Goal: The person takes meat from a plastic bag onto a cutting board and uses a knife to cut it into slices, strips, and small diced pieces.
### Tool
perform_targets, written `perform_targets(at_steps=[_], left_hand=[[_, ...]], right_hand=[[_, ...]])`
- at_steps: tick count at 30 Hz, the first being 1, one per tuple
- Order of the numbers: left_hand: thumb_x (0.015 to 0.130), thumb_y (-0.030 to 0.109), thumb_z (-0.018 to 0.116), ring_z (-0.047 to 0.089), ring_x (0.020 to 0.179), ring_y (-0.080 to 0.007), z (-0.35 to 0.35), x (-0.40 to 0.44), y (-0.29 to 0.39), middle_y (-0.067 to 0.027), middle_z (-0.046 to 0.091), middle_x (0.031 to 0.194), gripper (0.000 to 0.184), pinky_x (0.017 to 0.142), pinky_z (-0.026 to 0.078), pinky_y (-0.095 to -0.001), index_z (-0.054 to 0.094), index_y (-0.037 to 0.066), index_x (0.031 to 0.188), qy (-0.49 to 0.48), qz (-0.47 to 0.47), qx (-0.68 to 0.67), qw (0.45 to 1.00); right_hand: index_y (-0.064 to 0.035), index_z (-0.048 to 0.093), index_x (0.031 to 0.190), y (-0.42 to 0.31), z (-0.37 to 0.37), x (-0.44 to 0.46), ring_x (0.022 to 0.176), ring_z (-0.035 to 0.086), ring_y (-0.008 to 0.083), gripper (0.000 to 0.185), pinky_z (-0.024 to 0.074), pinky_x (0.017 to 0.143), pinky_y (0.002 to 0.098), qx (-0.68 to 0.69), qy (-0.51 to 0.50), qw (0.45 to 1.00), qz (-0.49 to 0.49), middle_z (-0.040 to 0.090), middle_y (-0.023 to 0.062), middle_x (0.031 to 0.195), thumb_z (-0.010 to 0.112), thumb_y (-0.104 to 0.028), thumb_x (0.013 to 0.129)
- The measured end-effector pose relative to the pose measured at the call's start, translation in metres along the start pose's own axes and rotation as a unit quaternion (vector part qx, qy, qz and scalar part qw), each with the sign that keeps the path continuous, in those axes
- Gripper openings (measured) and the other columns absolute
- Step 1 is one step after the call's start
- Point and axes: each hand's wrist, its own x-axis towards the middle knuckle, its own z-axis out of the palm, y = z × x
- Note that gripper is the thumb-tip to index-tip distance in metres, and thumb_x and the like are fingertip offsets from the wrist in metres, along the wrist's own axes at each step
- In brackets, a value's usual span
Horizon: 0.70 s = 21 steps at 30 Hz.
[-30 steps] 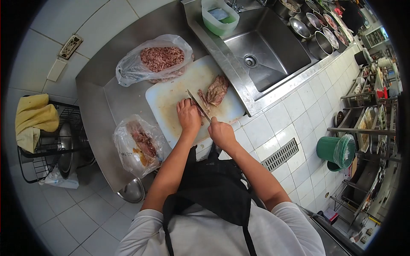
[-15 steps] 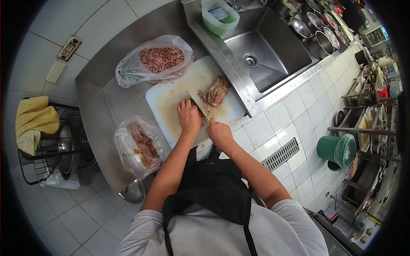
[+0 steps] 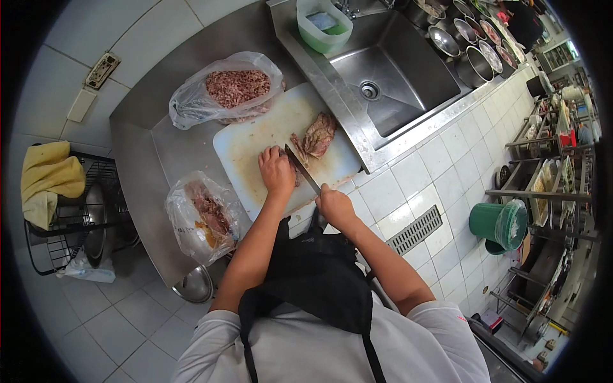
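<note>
On the white cutting board (image 3: 246,156), my left hand (image 3: 276,171) presses down on a piece of meat (image 3: 297,177), which is mostly hidden under the fingers. My right hand (image 3: 335,205) is closed round the handle of a knife (image 3: 302,168); its blade lies just right of my left fingers. A larger chunk of meat (image 3: 319,135) rests on the board beyond the blade, with small strips beside it. Above the board is a clear bag of chopped meat (image 3: 237,88). Another plastic bag with meat (image 3: 207,217) is at the board's lower left.
A steel sink (image 3: 396,76) adjoins the counter, with a green-white container (image 3: 324,29) at its corner. Metal bowls and pots (image 3: 476,66) stand beyond it. At the left is a black rack with a yellow cloth (image 3: 51,179). A green bucket (image 3: 490,223) stands on the right.
My right hand has shifted slightly right and down, and the knife blade shows its dark side again. The view has shifted a little; my left hand stays on the meat.
</note>
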Motion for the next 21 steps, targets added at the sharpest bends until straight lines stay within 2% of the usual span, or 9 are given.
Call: perform_targets(at_steps=[4, 7, 10, 13, 16, 19, 21], left_hand=[[0.068, 0.009, 0.083, 0.055, 0.124, -0.0365, -0.007, 0.003, 0.001, -0.0165, 0.066, 0.122, 0.026, 0.111, 0.038, -0.0513, 0.079, -0.001, 0.092, -0.017, -0.004, -0.001, 1.0], [0.072, 0.008, 0.08, 0.057, 0.121, -0.0358, -0.013, 0.003, -0.001, -0.0166, 0.066, 0.122, 0.023, 0.11, 0.039, -0.0501, 0.079, 0.0, 0.093, -0.04, 0.012, 0.0, 0.999], [0.079, 0.008, 0.076, 0.059, 0.12, -0.0366, -0.011, 0.001, -0.006, -0.0174, 0.065, 0.127, 0.022, 0.107, 0.043, -0.0485, 0.078, 0.001, 0.099, 0.025, -0.005, -0.069, 0.997], [0.087, 0.009, 0.072, 0.059, 0.124, -0.0378, -0.017, -0.005, -0.018, -0.0183, 0.062, 0.136, 0.026, 0.106, 0.046, -0.0479, 0.075, 0.001, 0.111, 0.039, -0.069, -0.11, 0.991], [0.09, 0.015, 0.073, 0.055, 0.133, -0.039, -0.026, -0.018, -0.04, -0.0203, 0.055, 0.147, 0.042, 0.109, 0.046, -0.0464, 0.068, 0.002, 0.129, -0.017, -0.096, -0.118, 0.988], [0.086, 0.022, 0.08, 0.051, 0.139, -0.0388, -0.034, -0.03, -0.047, -0.0214, 0.048, 0.154, 0.064, 0.114, 0.043, -0.045, 0.058, 0.003, 0.144, -0.13, -0.082, -0.136, 0.979], [0.081, 0.026, 0.085, 0.051, 0.138, -0.0396, -0.037, -0.033, -0.042, -0.0215, 0.045, 0.156, 0.077, 0.115, 0.043, -0.0442, 0.053, 0.002, 0.148, -0.162, -0.067, -0.096, 0.98]], right_hand=[[0.0026, 0.056, 0.093, 0.006, -0.004, 0.022, 0.066, 0.07, 0.0442, 0.02, 0.0578, 0.064, 0.0537, 0.034, 0.044, 0.998, -0.041, 0.068, 0.0271, 0.07, 0.059, -0.017, 0.094], [0.0024, 0.055, 0.095, -0.006, -0.003, 0.035, 0.071, 0.07, 0.0479, 0.022, 0.0568, 0.068, 0.0572, 0.06, 0.065, 0.996, 0.018, 0.069, 0.03, 0.075, 0.059, -0.019, 0.094], [0.002, 0.056, 0.093, -0.014, -0.008, 0.03, 0.066, 0.07, 0.0445, 0.02, 0.0575, 0.064, 0.0538, 0.028, 0.083, 0.996, 0.002, 0.068, 0.0273, 0.07, 0.06, -0.018, 0.093], [0.002, 0.056, 0.093, -0.016, -0.004, 0.023, 0.066, 0.07, 0.0445, 0.02, 0.0576, 0.065, 0.054, 0.042, 0.071, 0.996, -0.022, 0.068, 0.0271, 0.07, 0.06, -0.018, 0.093], [0.0023, 0.056, 0.094, -0.02, 0.001, 0.018, 0.066, 0.07, 0.0449, 0.02, 0.0574, 0.065, 0.0546, 0.047, 0.053, 0.997, -0.013, 0.068, 0.027, 0.07, 0.06, -0.018, 0.093], [0.0029, 0.056, 0.097, -0.016, 0.009, 0.017, 0.072, 0.07, 0.0485, 0.023, 0.0561, 0.07, 0.0577, 0.072, 0.034, 0.997, 0.007, 0.068, 0.0298, 0.075, 0.06, -0.02, 0.093], [0.0027, 0.056, 0.094, -0.013, 0.013, 0.018, 0.068, 0.07, 0.0465, 0.021, 0.0568, 0.066, 0.056, 0.057, 0.065, 0.996, 0.014, 0.068, 0.028, 0.072, 0.06, -0.018, 0.093]])
